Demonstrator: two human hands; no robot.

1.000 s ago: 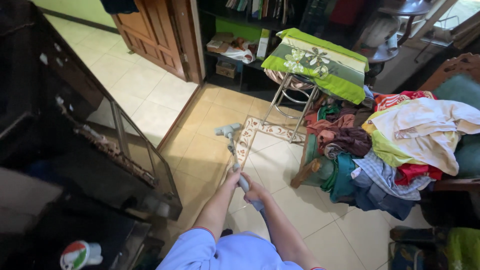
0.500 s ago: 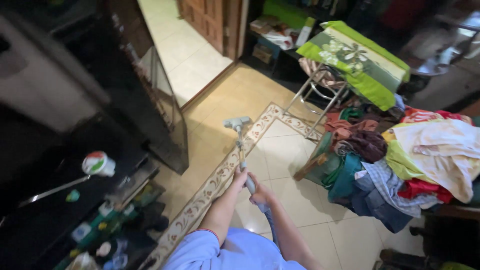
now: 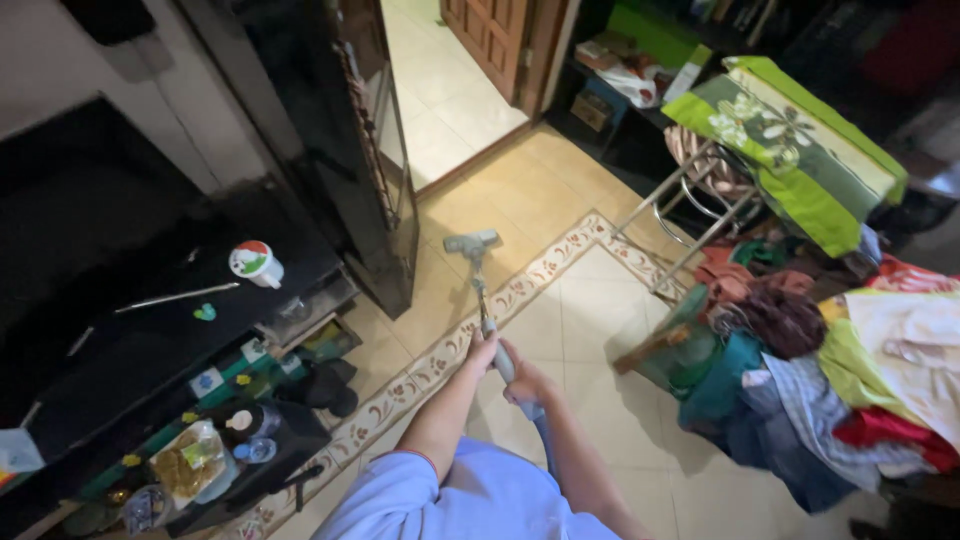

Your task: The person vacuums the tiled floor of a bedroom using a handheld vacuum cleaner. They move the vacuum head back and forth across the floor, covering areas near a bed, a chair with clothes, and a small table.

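Hidden or unclear: the vacuum hose (image 3: 541, 440) drops behind the person's light blue shirt (image 3: 470, 500) and its far end is out of view; the body of the vacuum is not in frame. Fingers of both hands are small and partly overlapped, so individual finger placement is hard to read. Room: cream floor tiles (image 3: 590, 330) with a patterned border strip (image 3: 440, 365) running diagonally; a wooden door (image 3: 495, 40) at top; a dark cabinet (image 3: 330, 130) at left with a low black desk (image 3: 150, 340) carrying a small round container (image 3: 256, 263). At right, a metal stool (image 3: 700, 205) under a green floral cloth (image 3: 790, 135), and a heap of mixed clothes (image 3: 830, 370). Hands: left hand (image 3: 482, 350) is wrapped closed around the vacuum wand (image 3: 484, 305), forward on the tube; right hand (image 3: 525, 385) is closed on the handle end just behind it. Both arms extend forward. The floor nozzle (image 3: 471, 242) rests on the tiles near the cabinet's corner.
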